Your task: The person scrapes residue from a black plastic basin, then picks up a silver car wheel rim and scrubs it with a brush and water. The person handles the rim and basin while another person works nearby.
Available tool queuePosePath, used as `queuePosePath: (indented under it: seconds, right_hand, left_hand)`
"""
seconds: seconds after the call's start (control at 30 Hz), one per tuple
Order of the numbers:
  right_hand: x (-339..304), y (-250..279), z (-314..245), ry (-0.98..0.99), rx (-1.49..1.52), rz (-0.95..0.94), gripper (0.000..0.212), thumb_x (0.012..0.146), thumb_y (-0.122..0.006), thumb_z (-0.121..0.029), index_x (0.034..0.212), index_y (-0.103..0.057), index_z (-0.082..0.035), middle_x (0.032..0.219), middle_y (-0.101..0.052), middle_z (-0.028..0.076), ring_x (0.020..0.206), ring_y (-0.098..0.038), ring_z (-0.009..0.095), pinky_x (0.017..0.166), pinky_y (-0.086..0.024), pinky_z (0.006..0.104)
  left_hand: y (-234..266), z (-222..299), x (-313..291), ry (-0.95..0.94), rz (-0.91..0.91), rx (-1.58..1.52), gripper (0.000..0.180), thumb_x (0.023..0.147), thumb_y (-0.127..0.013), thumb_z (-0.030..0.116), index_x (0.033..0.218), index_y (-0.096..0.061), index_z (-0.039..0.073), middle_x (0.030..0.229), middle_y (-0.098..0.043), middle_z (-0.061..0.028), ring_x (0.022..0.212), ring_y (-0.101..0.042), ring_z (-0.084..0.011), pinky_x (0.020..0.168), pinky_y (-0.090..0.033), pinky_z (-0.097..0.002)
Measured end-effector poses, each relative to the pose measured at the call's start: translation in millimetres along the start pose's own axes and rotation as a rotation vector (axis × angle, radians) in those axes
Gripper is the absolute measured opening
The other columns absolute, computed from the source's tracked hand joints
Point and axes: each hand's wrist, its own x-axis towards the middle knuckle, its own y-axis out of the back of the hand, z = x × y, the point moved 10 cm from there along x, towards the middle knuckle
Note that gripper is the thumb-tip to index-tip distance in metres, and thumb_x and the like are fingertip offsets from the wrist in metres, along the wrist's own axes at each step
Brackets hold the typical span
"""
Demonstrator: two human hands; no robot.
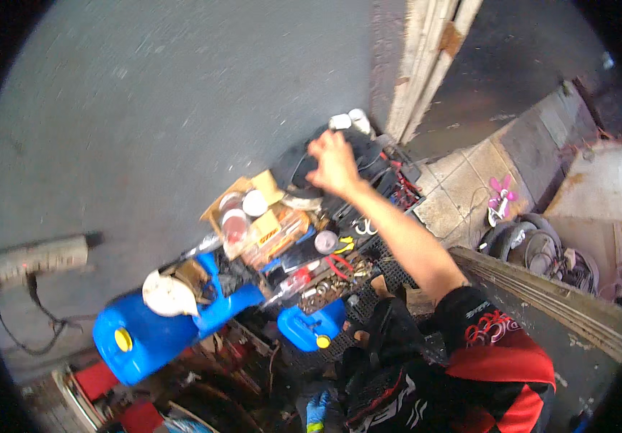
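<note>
My right hand [335,163] reaches far out over a cluttered bench, bare, with thumb and fingers apart and slightly curled. Nothing shows between them. It hovers over or at a black bag-like item [296,160]; whether it touches this I cannot tell. Just beyond the fingertips are two white cylindrical containers [349,120] by the wall. Left of my hand sits an open cardboard box [267,185] with jars [234,224] and a round white lid [255,203]. My left hand is not visible. A blue glove-like item [316,410] with a yellow cuff lies at the lower edge.
Red-handled pliers [337,267] and loose metal parts [319,291] crowd the near bench. A small blue jerrycan [312,323] and a large blue jug [145,339] stand closer. Right are a wooden ledge [541,299], coiled hoses [540,249] and a pink fan [501,190].
</note>
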Motion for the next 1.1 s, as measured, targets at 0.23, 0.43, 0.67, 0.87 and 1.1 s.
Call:
queuePosePath:
  seconds: [0.23,0.43,0.67,0.87,1.1]
  right_hand:
    - [-39,15,-60,0.331,0.08,0.002,0.069,0.057,-0.088,-0.023,0.117,-0.057,-0.008,0.124,-0.051,0.016,0.12,-0.05,0.036,0.101,-0.041,0.054]
    - [-31,20,-4,0.081,0.664,0.011,0.055,0.082,-0.076,-0.022,0.129,-0.056,-0.003,0.122,-0.061,0.019,0.115,-0.06,0.035,0.098,-0.048,0.0469]
    - [19,-19,163,-0.368,0.445,0.095,0.046,0.08,-0.066,-0.01,0.125,-0.059,-0.004,0.119,-0.065,0.023,0.108,-0.065,0.039,0.095,-0.05,0.0481]
    - [-16,-50,95,-0.341,0.129,-0.298,0.064,0.074,-0.072,-0.01,0.135,-0.053,-0.011,0.12,-0.058,0.023,0.105,-0.065,0.043,0.087,-0.055,0.0509]
    - [4,-6,147,-0.323,0.236,-0.101,0.055,0.08,-0.069,-0.015,0.132,-0.052,-0.012,0.124,-0.059,0.022,0.104,-0.064,0.04,0.086,-0.054,0.0506]
  left_hand:
    - [30,101,53,-0.238,-0.047,-0.102,0.033,0.097,-0.066,0.022,0.123,-0.064,0.001,0.108,-0.07,-0.0065,0.09,-0.063,-0.0137,0.08,-0.052,-0.0291]
    - [37,129,16,-0.079,-0.01,-0.121,0.034,0.096,-0.067,0.02,0.123,-0.065,-0.001,0.111,-0.07,-0.0071,0.094,-0.063,-0.0143,0.088,-0.052,-0.0294]
    - [28,18,73,-0.173,-0.121,0.183,0.023,0.099,-0.061,0.016,0.116,-0.066,0.002,0.104,-0.072,-0.0073,0.085,-0.065,-0.0152,0.07,-0.051,-0.0292]
    - [18,14,41,-0.064,-0.083,0.135,0.022,0.099,-0.06,0.015,0.115,-0.066,0.001,0.103,-0.072,-0.0073,0.086,-0.065,-0.0157,0.071,-0.051,-0.0297]
    - [6,28,35,-0.046,-0.087,0.124,0.023,0.099,-0.061,0.016,0.116,-0.066,0.001,0.104,-0.072,-0.0075,0.087,-0.065,-0.0159,0.073,-0.051,-0.03]
